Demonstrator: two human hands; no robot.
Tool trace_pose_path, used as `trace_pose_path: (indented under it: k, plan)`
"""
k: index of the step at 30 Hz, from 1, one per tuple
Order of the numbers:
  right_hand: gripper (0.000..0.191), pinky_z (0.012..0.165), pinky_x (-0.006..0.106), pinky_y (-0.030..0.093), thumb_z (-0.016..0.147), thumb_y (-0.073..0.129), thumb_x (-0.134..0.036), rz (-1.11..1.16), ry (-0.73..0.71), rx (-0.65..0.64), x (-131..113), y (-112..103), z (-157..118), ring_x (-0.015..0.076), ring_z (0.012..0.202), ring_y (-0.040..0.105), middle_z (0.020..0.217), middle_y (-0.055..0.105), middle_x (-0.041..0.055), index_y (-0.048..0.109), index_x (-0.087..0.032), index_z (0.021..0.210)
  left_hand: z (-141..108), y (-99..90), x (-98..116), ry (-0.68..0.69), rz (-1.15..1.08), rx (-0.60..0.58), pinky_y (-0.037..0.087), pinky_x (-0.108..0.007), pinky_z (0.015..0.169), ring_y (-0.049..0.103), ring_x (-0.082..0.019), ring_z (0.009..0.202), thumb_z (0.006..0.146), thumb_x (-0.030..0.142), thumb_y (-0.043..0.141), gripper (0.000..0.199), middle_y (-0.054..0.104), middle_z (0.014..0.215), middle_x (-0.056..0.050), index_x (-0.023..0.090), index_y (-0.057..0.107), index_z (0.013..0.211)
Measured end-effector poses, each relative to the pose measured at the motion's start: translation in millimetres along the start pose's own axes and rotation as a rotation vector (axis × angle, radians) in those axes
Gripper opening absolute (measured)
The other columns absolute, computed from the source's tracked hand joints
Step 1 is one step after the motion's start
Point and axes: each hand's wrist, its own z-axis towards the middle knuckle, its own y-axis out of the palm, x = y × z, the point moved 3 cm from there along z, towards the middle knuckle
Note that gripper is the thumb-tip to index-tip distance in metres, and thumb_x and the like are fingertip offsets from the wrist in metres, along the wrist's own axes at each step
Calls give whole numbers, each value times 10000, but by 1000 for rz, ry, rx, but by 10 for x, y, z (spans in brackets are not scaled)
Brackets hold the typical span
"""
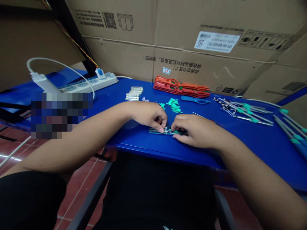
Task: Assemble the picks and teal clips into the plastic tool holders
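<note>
On the table edge in front of me lies a blue lighter handle shell (151, 130) with a clear tank, wires and a green piece inside. My left hand (152, 115) comes over it from the left, thumb and fingertips closed on its middle around a small whitish part. My right hand (192, 130) grips the right end between thumb and fingers, hiding most of that end. Just behind my hands is a heap of small green plastic pieces (174, 105). A thin metal rod sticks out behind my right hand.
Several clear tanks (134, 94) lie in a row beyond my left hand. Stacked orange shells (168, 85) and another blue shell (195, 100) lie at the back. Metal tubes with wires (254, 118) are at right. A power strip (88, 85) is left; a cardboard box (177, 41) rises behind.
</note>
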Motion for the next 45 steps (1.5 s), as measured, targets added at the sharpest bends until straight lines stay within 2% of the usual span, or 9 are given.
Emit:
trace_pose_path:
  k: [5,10,14,21,28,35,45]
  plan:
    - [119,715,275,406,856,614,-172,41,-22,-6,5,-13,10,162,800,613,923,685,43,706,-188,930,-2,2,-31,-8,-32,-3,380,-207,587,584,-111,624,854,319,702,168,681,723,-9,189,754,947]
    - [102,668,259,393,825,643,-194,95,-8,51,-5,18,45,142,730,570,869,664,33,709,-186,903,-19,-5,-8,6,-53,-10,392,-210,590,600,-116,619,843,363,717,203,698,721,-9,197,753,955]
    - [89,665,253,388,817,635,-182,139,37,56,-5,46,71,125,704,547,853,648,28,703,-175,873,-21,-15,35,-5,52,63,388,-215,591,595,-115,606,770,402,787,248,685,682,3,197,754,905]
    - [91,661,257,385,814,667,-245,134,54,105,22,32,77,125,691,537,808,636,14,697,-174,864,-25,-11,39,-2,37,131,422,-200,576,625,-107,603,779,335,757,188,700,702,-8,172,740,870]
    - [102,644,242,404,803,636,-157,157,21,162,-8,-1,65,111,652,570,773,680,15,736,-167,820,-21,-20,58,-31,-17,171,448,-189,566,648,-107,591,766,319,750,178,712,684,-7,159,741,845]
    - [115,608,232,406,774,655,-119,173,-21,201,4,57,91,103,616,571,717,673,7,758,-167,762,-1,3,94,14,39,197,425,-181,546,645,-97,572,758,287,747,119,712,653,2,172,759,784]
    - [153,623,251,419,831,607,-144,135,-46,234,-48,24,78,123,640,592,728,688,30,746,-159,769,-25,-26,115,41,24,203,446,-181,557,647,-98,573,776,283,738,119,710,656,3,165,748,788]
